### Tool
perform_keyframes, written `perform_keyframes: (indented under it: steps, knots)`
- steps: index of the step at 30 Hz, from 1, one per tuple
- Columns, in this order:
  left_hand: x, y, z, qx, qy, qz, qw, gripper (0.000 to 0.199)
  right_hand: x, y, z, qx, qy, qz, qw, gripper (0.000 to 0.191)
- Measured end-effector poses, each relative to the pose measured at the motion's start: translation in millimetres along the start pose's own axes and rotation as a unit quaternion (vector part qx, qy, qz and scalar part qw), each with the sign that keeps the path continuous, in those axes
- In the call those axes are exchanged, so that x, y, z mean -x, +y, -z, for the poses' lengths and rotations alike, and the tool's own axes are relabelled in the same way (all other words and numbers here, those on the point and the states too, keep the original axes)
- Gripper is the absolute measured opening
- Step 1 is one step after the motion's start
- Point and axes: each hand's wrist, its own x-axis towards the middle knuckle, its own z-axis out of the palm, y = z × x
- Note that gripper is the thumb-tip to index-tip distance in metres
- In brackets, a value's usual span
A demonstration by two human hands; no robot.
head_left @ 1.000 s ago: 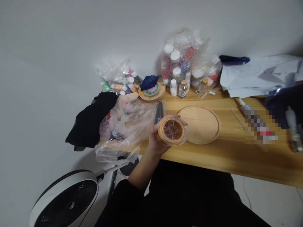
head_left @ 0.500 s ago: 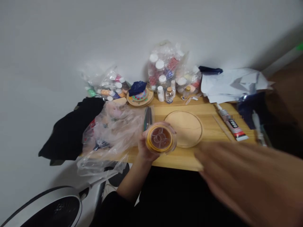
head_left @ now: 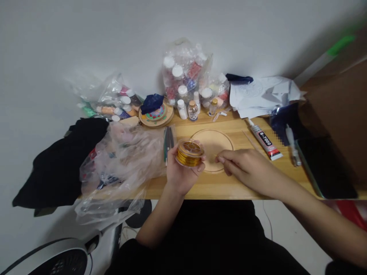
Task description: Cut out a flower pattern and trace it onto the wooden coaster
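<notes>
A clear spool of gold wire point(head_left: 189, 153) is held up by my left hand point(head_left: 183, 173), whose fingers wrap round its underside and edges. To its right, my right hand point(head_left: 246, 166) is closed in a pinch over the round wooden disc point(head_left: 213, 143). A tiny yellowish bit, perhaps the wire's end, shows at the right fingertips; it is too small to make out surely. The disc lies flat on the wooden table point(head_left: 183, 191), partly covered by both hands.
A glue tube point(head_left: 265, 139), a white pen-like tool point(head_left: 292, 145) and a dark phone point(head_left: 325, 166) lie at right. Small bottles point(head_left: 193, 110), bagged jars point(head_left: 183, 76) and papers point(head_left: 255, 95) line the back. Plastic bags point(head_left: 126, 152) and black cloth point(head_left: 63, 160) lie left.
My right hand has moved from the near right, where it was blurred, to beside the spool, its fingers now pinched. The spool has tilted so its gold side shows. The view has shifted right.
</notes>
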Motion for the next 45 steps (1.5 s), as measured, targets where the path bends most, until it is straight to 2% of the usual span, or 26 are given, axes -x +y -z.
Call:
perform_keyframes:
  steps: [3,6,9,12,15,17,20,23,25,27,30,34,36,38,40,41,43,45]
  knots:
    - [-1.6,2.7,0.5,0.015,0.058,0.001,0.998,0.032,1.3,9.1,-0.7,0.02,-0.017,-0.059,0.998,0.027]
    - [-1.7,9.8,1.4,0.025,0.104,-0.037,0.994,0.03,5.7,20.7,-4.5,-0.022,-0.021,-0.081,0.996,0.026]
    - [-1.2,14.4,0.7,0.028,0.105,-0.057,0.992,0.033,11.6,28.4,-6.1,-0.105,0.013,-0.073,0.992,0.032]
    - [-2.2,5.6,0.1,-0.007,0.093,-0.073,0.993,0.031,17.4,25.1,-6.4,-0.141,0.046,-0.068,0.987,0.041]
    - [-3.4,-15.7,2.9,-0.123,0.096,-0.159,0.975,0.025,20.9,12.0,-11.2,-0.206,0.059,-0.073,0.974,0.042]
    - [-1.9,-30.5,6.2,-0.236,0.086,-0.246,0.936,0.026,20.4,3.3,-18.4,-0.292,0.076,-0.079,0.95,0.05]
    - [4.4,-44.7,11.4,-0.394,0.012,-0.345,0.852,0.036,15.9,-2.8,-32.7,-0.378,0.112,-0.092,0.914,0.061]
    - [10.6,-49.9,17.5,-0.513,-0.049,-0.406,0.755,0.054,12.3,-3.1,-44.1,-0.411,0.126,-0.057,0.901,0.061]
    - [11.8,-51.9,22.6,-0.559,-0.069,-0.431,0.705,0.063,12.2,-4.2,-47.5,-0.419,0.118,-0.014,0.9,0.062]
    - [11.0,-53.8,27.3,-0.58,-0.079,-0.451,0.673,0.069,12.7,-7.5,-48.1,-0.414,0.117,0.016,0.903,0.06]
    - [10.2,-52.4,30.0,-0.601,-0.092,-0.481,0.631,0.077,10.7,-14.0,-47.5,-0.393,0.153,0.028,0.906,0.05]
    - [17.4,-29.2,28.0,-0.658,-0.12,-0.477,0.57,0.083,2.8,-18.3,-46.5,-0.325,0.21,0.02,0.922,0.045]
    - [23.2,-8.6,31.9,-0.712,-0.07,-0.454,0.531,0.079,-1.4,-18.1,-44.5,-0.253,0.232,0.007,0.939,0.047]
    - [28.7,14.6,42.6,-0.769,0.067,-0.415,0.481,0.066,-5.9,-17.6,-41.6,-0.168,0.242,0.002,0.956,0.048]
    - [34.1,37.5,59.6,-0.808,0.229,-0.353,0.412,0.053,-11.8,-18.9,-38.5,-0.099,0.237,0.014,0.966,0.051]
    - [36.9,47.9,69.4,-0.823,0.287,-0.314,0.377,0.048,-15.9,-21.1,-37.2,-0.073,0.229,0.027,0.97,0.051]
    - [42.3,65.7,89.1,-0.848,0.342,-0.25,0.32,0.045,-27.5,-30.5,-35.7,-0.042,0.212,0.06,0.974,0.053]
    - [45.4,78.3,105.7,-0.864,0.35,-0.229,0.281,0.044,-44.8,-47.5,-36.4,-0.029,0.19,0.1,0.976,0.051]
